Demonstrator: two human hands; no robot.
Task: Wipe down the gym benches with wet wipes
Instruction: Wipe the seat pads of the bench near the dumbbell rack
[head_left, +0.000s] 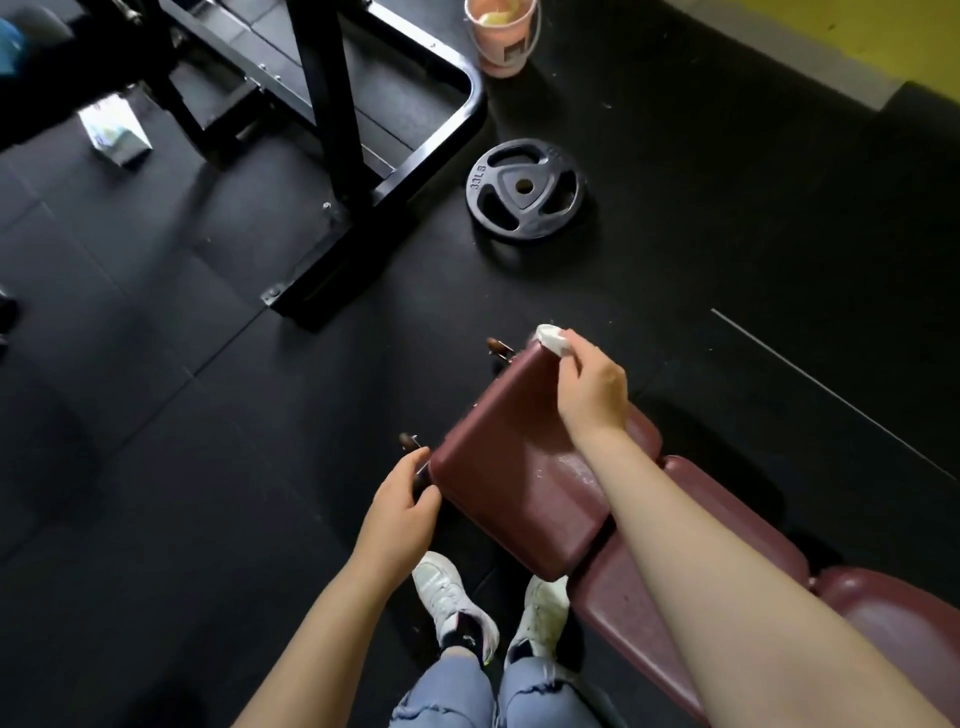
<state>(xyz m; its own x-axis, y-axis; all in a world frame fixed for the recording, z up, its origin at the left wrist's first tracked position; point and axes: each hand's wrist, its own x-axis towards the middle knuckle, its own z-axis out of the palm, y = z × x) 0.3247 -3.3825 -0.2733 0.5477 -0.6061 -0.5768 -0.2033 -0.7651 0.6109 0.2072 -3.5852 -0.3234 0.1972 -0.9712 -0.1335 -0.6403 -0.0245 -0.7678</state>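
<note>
Two hands are at work on the maroon bench pad (511, 467), one at each of its far corners. Your right hand (592, 387) has its grip closed narrowly on a folded white wet wipe (553, 338), pinched between thumb and fingertips, and presses it onto the pad's far right corner. The wipe sticks out just beyond your fingers, touching the pad's edge. A damp streak shows on the pad below your right wrist.

Your left hand (400, 512) sits at the near left corner of the same pad; its fingers curl around a dark metal bar (420, 470) just beside the pad's edge, holding it. Exactly how tight that grip is I cannot tell.

Behind your right forearm the rest of the bench (727, 519) runs back in further maroon sections. Beyond your right grip, well apart, a black weight plate (524, 188) lies flat on the floor (156, 364), and farther off stands a pink bucket (501, 36). Beyond your left grip a black machine frame (337, 156) rises from the floor, with a small packet (114, 136) lying near it.
</note>
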